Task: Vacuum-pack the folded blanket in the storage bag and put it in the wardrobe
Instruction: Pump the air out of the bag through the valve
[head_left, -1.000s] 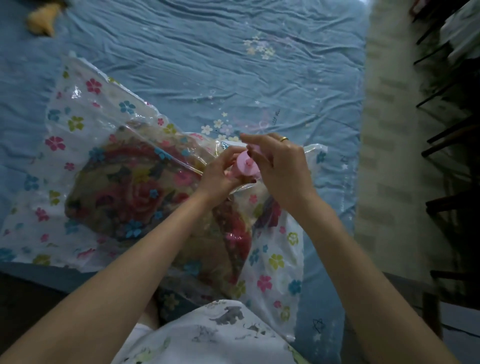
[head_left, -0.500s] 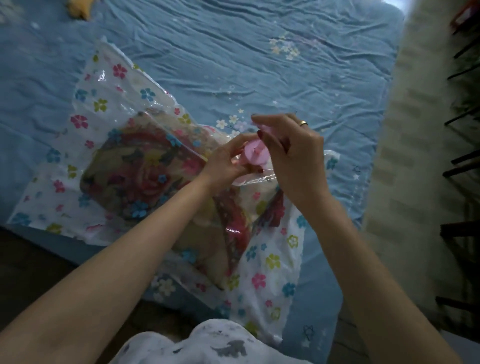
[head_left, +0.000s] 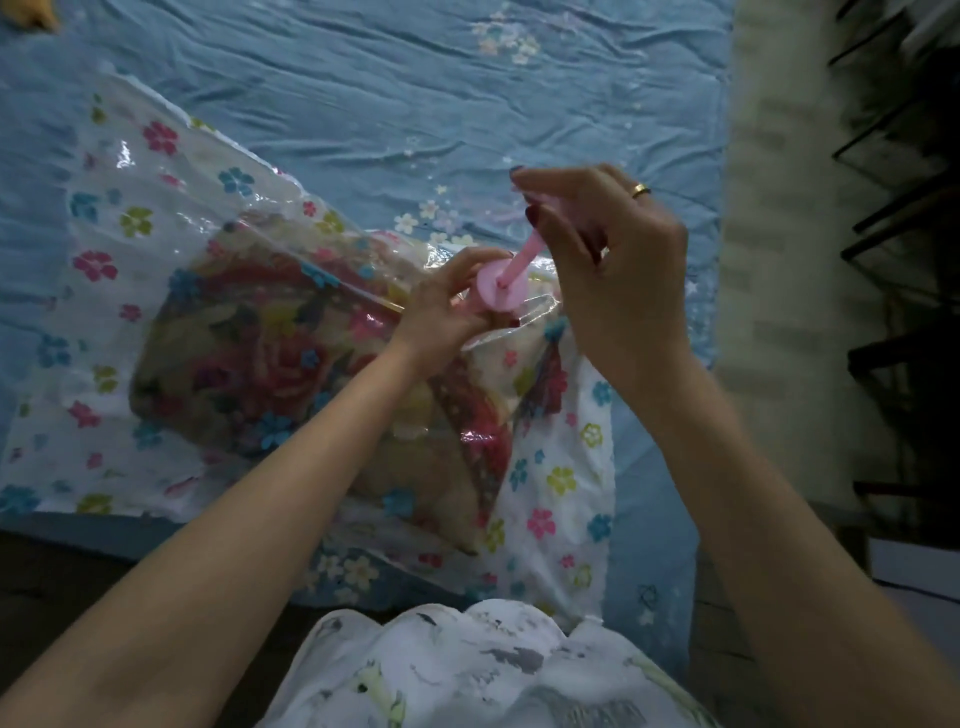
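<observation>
Bed, storage bag, valve under both hands.
Bed (head_left: 363, 78) with creased blue sheet. Flower-print storage bag (head_left: 130, 218) lies flat on it, folded floral blanket (head_left: 270, 364) inside. Left hand (head_left: 441, 312) grips the bag film at the round pink valve (head_left: 500, 286). Right hand (head_left: 613, 260), a ring on one finger, pinches a pink stem (head_left: 527, 254) standing tilted in the valve's centre.
</observation>
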